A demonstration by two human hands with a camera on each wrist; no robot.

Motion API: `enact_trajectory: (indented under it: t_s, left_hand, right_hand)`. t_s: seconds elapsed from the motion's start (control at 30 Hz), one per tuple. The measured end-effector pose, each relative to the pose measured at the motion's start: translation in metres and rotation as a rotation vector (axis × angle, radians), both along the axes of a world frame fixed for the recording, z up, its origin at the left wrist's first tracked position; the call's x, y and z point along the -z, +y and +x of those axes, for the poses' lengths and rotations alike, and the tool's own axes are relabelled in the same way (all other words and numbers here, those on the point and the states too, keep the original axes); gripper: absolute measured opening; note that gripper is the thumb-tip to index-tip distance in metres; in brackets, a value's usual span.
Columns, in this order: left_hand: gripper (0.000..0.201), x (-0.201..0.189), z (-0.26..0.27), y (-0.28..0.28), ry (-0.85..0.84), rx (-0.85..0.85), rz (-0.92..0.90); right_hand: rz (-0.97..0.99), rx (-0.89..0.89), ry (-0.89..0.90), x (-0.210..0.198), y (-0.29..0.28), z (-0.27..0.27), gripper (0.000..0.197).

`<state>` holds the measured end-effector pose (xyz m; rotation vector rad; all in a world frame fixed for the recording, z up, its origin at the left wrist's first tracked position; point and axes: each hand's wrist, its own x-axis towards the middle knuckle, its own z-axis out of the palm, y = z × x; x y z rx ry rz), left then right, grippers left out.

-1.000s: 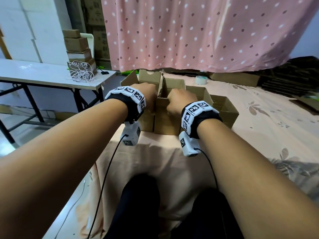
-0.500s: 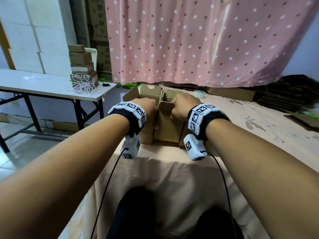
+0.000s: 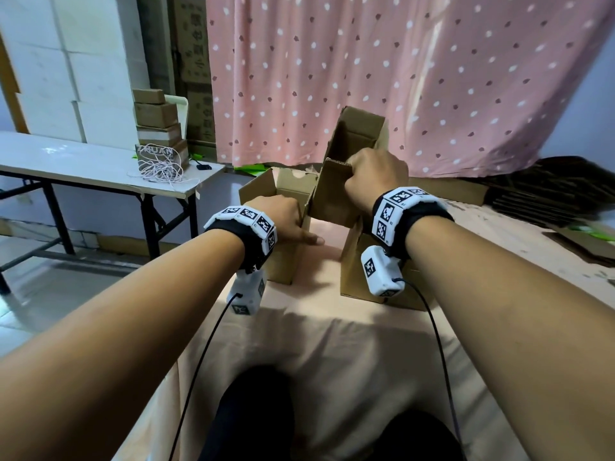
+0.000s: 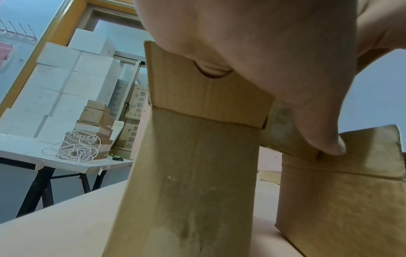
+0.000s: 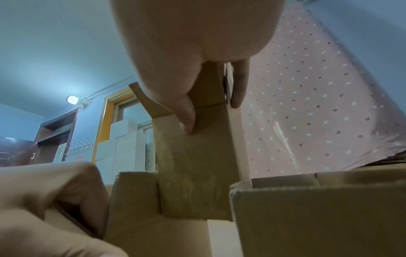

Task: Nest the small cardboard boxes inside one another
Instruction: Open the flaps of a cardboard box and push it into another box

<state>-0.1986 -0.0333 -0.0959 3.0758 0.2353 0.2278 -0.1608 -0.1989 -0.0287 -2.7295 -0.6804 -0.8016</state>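
Observation:
Three open brown cardboard boxes are on the peach-clothed table [image 3: 332,344]. My left hand [image 3: 293,224] grips the near rim of the left box [image 3: 283,261], fingers hooked inside and thumb stretched out to the right; in the left wrist view that box [image 4: 193,173] fills the middle. My right hand [image 3: 366,181] holds the narrow middle box [image 3: 346,151] in the air, tilted, above the gap between the others. In the right wrist view, thumb and fingers pinch its wall [image 5: 197,165]. The larger box [image 3: 352,274] stands under my right wrist.
A white folding table [image 3: 83,164] at the left carries a coil of cord [image 3: 159,168] and stacked small boxes [image 3: 156,128]. A pink dotted curtain [image 3: 399,78] hangs behind. Flattened cardboard [image 3: 549,194] lies at the far right.
My right hand has lifted the middle box up from between the other two and tilted it. My left hand has stayed on the left box's rim.

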Motion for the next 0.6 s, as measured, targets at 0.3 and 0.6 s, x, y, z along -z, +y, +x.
enact_trajectory:
  t_s: [0.3,0.6]
  left_hand:
    - [0.081,0.003,0.004,0.009,-0.011,0.041,-0.024]
    - [0.086,0.014,0.002,0.016,-0.089,0.046,-0.042]
  right_hand:
    - [0.074,0.046,-0.164,0.000,-0.008,-0.003,0.024]
    - [0.270,-0.028,-0.147,-0.005,0.008,-0.003,0.019]
